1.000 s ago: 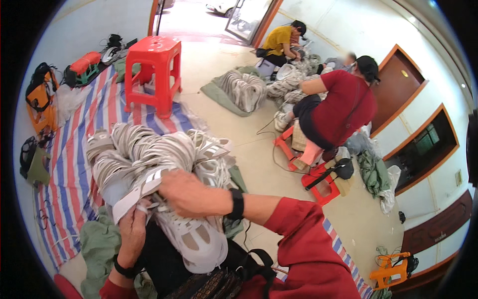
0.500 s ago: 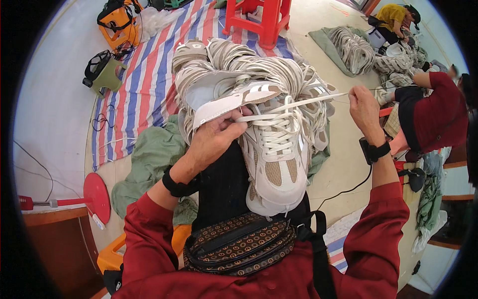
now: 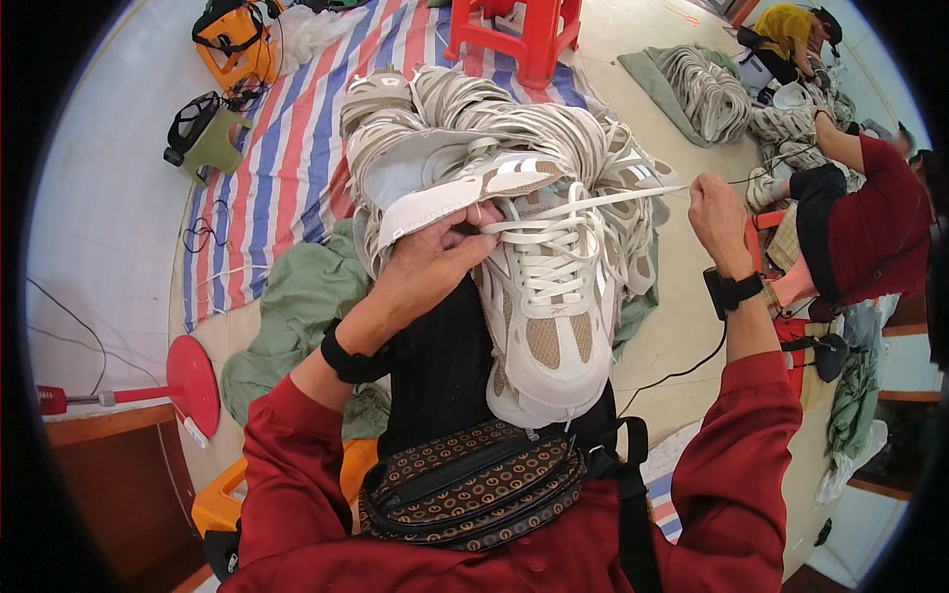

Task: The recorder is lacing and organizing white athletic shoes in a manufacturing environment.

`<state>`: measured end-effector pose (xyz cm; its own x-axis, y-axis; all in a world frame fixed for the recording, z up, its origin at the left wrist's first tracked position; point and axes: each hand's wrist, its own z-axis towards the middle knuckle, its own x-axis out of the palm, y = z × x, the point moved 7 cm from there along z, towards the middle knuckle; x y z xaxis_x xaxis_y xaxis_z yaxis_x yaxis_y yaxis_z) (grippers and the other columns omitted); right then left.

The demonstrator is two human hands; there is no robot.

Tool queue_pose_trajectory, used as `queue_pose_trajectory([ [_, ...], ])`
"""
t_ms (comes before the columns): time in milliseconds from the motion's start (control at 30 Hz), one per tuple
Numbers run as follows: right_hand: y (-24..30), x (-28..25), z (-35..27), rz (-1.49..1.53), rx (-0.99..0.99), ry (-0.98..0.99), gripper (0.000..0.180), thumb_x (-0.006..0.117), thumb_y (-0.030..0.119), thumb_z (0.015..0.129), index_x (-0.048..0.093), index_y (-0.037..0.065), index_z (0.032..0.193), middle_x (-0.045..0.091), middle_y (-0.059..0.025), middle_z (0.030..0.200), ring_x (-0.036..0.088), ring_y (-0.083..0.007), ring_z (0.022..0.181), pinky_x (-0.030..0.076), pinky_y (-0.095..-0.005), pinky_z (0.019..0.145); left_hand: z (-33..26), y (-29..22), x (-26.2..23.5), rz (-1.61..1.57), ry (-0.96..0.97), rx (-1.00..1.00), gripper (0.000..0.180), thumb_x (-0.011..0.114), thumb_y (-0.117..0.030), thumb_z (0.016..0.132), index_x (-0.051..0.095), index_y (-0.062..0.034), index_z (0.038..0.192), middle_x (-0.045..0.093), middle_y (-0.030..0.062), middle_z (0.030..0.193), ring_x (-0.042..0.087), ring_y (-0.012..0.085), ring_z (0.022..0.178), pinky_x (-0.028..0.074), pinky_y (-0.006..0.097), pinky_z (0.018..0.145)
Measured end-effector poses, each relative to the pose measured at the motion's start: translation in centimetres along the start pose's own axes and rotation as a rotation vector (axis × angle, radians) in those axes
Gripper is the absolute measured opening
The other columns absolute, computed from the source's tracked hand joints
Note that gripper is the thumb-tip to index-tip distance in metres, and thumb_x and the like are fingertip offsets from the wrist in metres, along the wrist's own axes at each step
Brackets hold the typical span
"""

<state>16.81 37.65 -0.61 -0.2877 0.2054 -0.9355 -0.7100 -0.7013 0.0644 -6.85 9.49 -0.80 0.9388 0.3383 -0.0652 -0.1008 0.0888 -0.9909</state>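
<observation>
Head view: your left hand (image 3: pixel 432 262) looks to be pinching the flat cream fabric lace (image 3: pixel 633 197) near the eyelets, fingertips partly tucked under a pale upper lying on its side (image 3: pixel 427 211). Your right hand (image 3: pixel 717 222) is curled, seemingly pinching that lace well out to the side, and it's basically straight between them. The off-white shoe upper with tan mesh panels (image 3: pixel 559 346) sits toe toward you over your black fabric trousers (image 3: pixel 433 346). Personally I'd anchor with the left pinch, draw smoothly with the right, and watch those loose loops; they could snag. Mind the thin black cable (image 3: pixel 682 376) too.
</observation>
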Motion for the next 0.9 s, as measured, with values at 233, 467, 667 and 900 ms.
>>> queue_pose_trajectory([
  [233,-0.3,0.5,0.3,-0.017,0.088,0.061,0.016,0.052,0.014,0.087,0.062,0.004,0.092,0.064,-0.0192,0.089,0.062,-0.0389,0.085,0.047,-0.0473,0.072,0.3,0.8,0.3,0.120,-0.079,-0.079,0.015,0.060,-0.005,0.086,0.062,-0.0011,0.101,0.061,0.0027,0.092,0.057,0.0106,0.081,0.048,0.025,0.071],
  [467,8.3,-2.8,-2.2,0.745,-0.134,0.046,0.021,0.061,0.001,0.083,0.065,0.005,0.103,0.065,-0.0135,0.086,0.064,-0.0260,0.076,0.050,-0.0329,0.072,-0.3,-2.1,-0.2,0.161,-0.182,0.154,0.023,0.047,0.003,0.089,0.064,-0.0015,0.104,0.061,0.0051,0.087,0.056,0.0128,0.079,0.047,0.026,0.075],
  [667,15.5,-5.1,-3.2,0.979,-0.375,0.067,0.023,0.061,-0.006,0.080,0.065,0.003,0.101,0.064,-0.0096,0.084,0.061,-0.0212,0.078,0.048,-0.0308,0.072,1.9,-3.9,0.5,0.399,-0.103,0.259,0.028,0.041,0.003,0.089,0.065,-0.0007,0.104,0.064,0.0122,0.090,0.059,0.0166,0.083,0.046,0.027,0.078],
  [900,16.1,-4.7,-3.0,1.046,-0.359,0.112,0.014,0.060,-0.001,0.083,0.064,0.000,0.096,0.063,-0.0080,0.083,0.059,-0.0170,0.076,0.047,-0.0288,0.071,7.1,-1.4,2.8,0.247,0.261,-0.079,0.020,0.055,-0.007,0.082,0.068,-0.0012,0.096,0.065,0.0027,0.081,0.057,0.0105,0.076,0.046,0.026,0.069],
])
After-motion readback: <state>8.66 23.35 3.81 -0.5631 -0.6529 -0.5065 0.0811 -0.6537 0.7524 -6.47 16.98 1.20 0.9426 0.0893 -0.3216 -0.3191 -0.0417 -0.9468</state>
